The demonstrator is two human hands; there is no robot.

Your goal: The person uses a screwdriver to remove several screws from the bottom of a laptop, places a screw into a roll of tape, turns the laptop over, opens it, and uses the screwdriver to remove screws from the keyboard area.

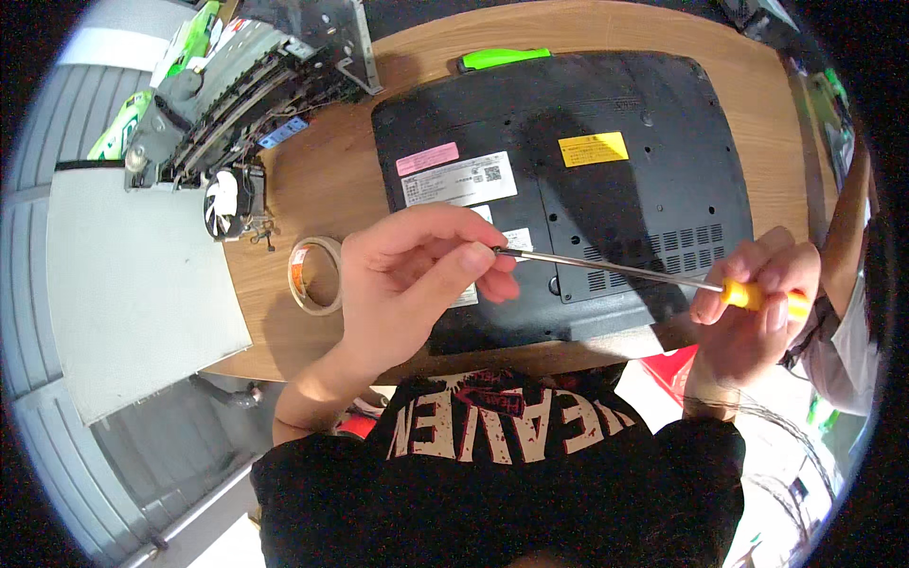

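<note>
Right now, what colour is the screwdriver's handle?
The handle is orangey yellow, partly covered by the right hand; see the head view.

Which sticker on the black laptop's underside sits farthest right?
The yellow rectangular sticker, above the black slotted vents; the pink rectangular sticker and white rectangular stickers lie left.

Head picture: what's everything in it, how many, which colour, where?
table: 1, brown, centre
laptop: 1, black, on table
stickers: several, mixed, on laptop
screwdriver: 1, yellow, silver, over laptop
slim thing: 1, green, behind laptop
tape roll: 1, tan, left tabletop
machine part: 1, grey, upper left
packages: 2, green, upper left
panel: 1, pale, left
red pieces: 2, red, below table
wires: several, dark, lower right
clutter: unclear, mixed, far right
shirt: 1, black, bottom
left hand: 1, bare, at screwdriver tip
right hand: 1, bare, holding screwdriver
</note>
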